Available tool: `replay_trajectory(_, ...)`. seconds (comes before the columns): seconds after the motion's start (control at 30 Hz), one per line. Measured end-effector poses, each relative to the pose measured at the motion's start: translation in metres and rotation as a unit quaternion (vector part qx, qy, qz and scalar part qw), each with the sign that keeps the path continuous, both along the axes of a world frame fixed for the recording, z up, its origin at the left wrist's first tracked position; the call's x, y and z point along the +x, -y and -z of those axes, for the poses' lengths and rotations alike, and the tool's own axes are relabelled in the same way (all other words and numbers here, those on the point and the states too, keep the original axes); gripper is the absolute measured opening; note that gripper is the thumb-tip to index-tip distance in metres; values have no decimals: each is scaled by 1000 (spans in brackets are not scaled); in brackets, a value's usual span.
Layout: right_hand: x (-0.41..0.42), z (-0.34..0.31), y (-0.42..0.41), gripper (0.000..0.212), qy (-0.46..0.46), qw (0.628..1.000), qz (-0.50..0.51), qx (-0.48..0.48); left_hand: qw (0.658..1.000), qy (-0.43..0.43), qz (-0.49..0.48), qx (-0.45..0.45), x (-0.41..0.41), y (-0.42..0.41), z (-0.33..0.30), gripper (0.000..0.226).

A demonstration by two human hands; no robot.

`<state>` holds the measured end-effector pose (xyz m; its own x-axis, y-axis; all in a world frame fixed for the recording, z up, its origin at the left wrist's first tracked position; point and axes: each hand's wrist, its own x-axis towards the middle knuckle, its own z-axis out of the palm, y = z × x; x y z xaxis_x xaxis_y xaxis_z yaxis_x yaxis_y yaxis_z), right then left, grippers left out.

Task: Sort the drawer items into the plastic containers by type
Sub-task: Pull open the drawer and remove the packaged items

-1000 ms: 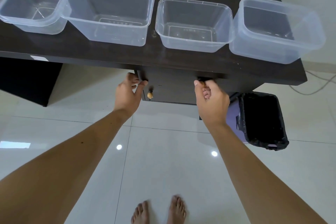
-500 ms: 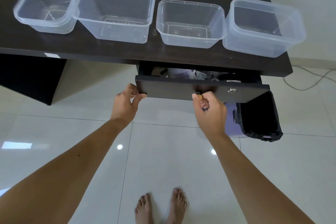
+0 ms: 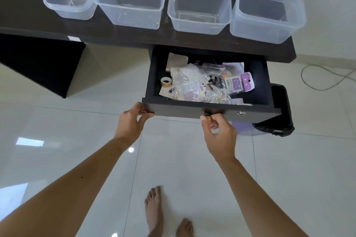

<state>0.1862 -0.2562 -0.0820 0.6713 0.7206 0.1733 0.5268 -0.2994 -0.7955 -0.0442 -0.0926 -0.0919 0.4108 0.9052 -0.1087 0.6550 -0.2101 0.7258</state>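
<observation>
The right hand (image 3: 219, 132) pinches the small knob (image 3: 207, 116) on the drawer front (image 3: 183, 110) between thumb and curled fingers, at the middle of the frame. The left hand (image 3: 130, 123) grips the left corner of that front, thumb under and fingers bent over its edge. The drawer (image 3: 258, 75) stands pulled out from under the dark desk (image 3: 28, 17), open to view in the centre right of the frame. Inside lies a jumble: a roll of tape (image 3: 166, 81) near its left wall, crumpled clear plastic bags (image 3: 185, 81) in the middle, purple packets (image 3: 247, 81) to the right, and papers (image 3: 176, 60) at the back; the smaller bits are too mixed to tell. A keyhole (image 3: 240, 113) shows on the front, right of the knob. Along the desk top, across the upper frame, four clear plastic containers (image 3: 199, 10) stand in a row, all empty; the two on the left touch. A black bin (image 3: 279, 115) sits on the floor at the right, partly under the drawer, and a cable (image 3: 323, 81) loops beyond it. Bare feet (image 3: 154, 211) stand on white tiles (image 3: 67, 121) at the bottom.
</observation>
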Motion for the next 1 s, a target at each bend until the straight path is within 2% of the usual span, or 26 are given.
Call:
replay_trajectory(0.4, -17, 5, 43, 27, -9, 1000, -13, 3, 1000, -10, -12, 11, -19, 47, 2, 19)
replay_trajectory(0.67, -30, 10, 64, 26, -9, 1000, -18, 0, 999, -48, 1, 8, -32, 60, 1, 26)
replay_trajectory(0.9, -25, 9, 71, 27, -4, 999, -45, -26, 1000, -6, -13, 21, -36, 71, 4, 20)
replay_trajectory(1.0, -27, 6, 74, 25, -18, 998, -40, -43, 999, 15, -18, 22, -40, 81, 3, 25)
